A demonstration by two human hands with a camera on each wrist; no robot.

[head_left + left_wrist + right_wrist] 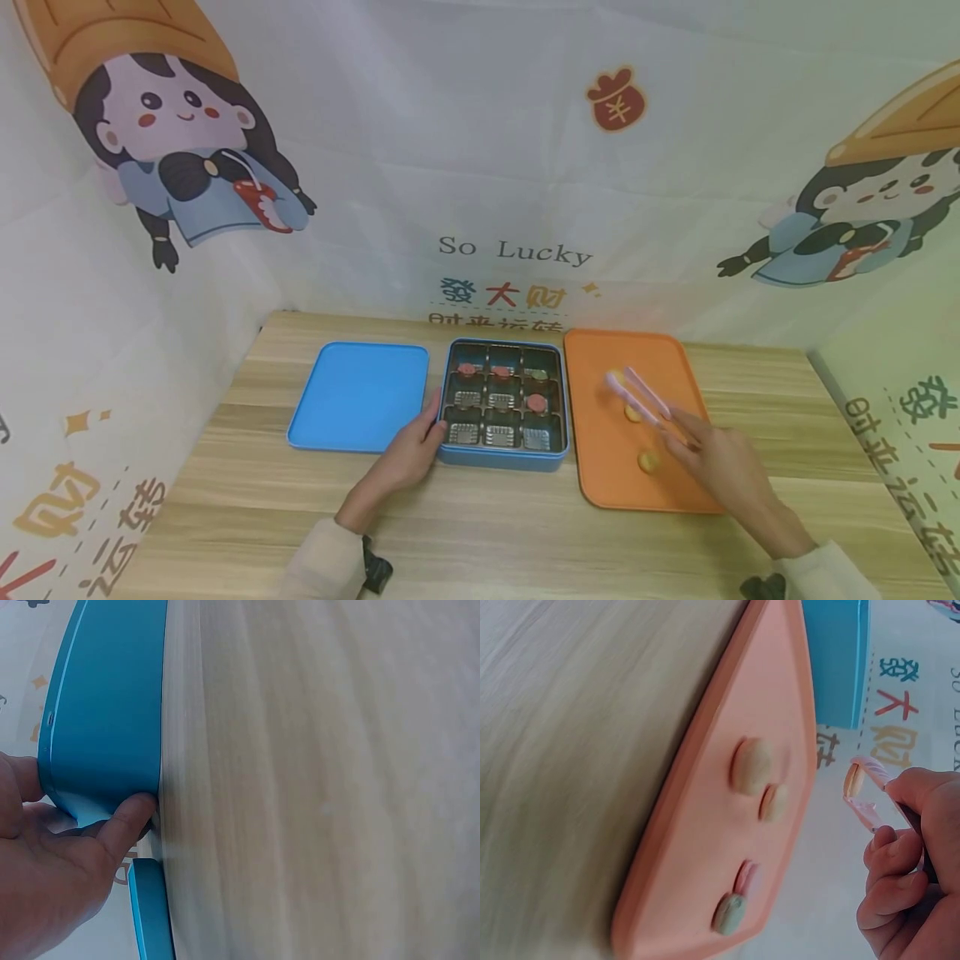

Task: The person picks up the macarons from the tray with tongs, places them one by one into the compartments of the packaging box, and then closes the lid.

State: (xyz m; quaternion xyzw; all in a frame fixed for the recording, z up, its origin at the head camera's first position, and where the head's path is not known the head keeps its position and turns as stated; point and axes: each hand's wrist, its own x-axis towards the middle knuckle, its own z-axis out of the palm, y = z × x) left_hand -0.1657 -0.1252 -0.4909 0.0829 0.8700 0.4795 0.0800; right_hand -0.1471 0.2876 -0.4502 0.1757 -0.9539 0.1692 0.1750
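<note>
My left hand (413, 445) grips the left side of the blue tin (504, 459), near its front corner. Small compartments divide the tin; its back row holds pink macarons (467, 369) and a green macaron (539, 375), and one more pink macaron (537, 403) sits in the middle row at right. Above the orange tray (603, 471), my right hand (726, 468) holds pink tongs (647, 392). Between the tong tips is a yellow macaron (853, 781). Two yellow macarons (751, 766) lie on the tray, with a pink macaron (747, 878) touching a green macaron (729, 914).
A flat blue lid (360, 396) lies left of the tin on the wooden table (517, 533). The orange tray stands close along the tin's right side. A printed cloth (480, 167) hangs behind the table and along both sides.
</note>
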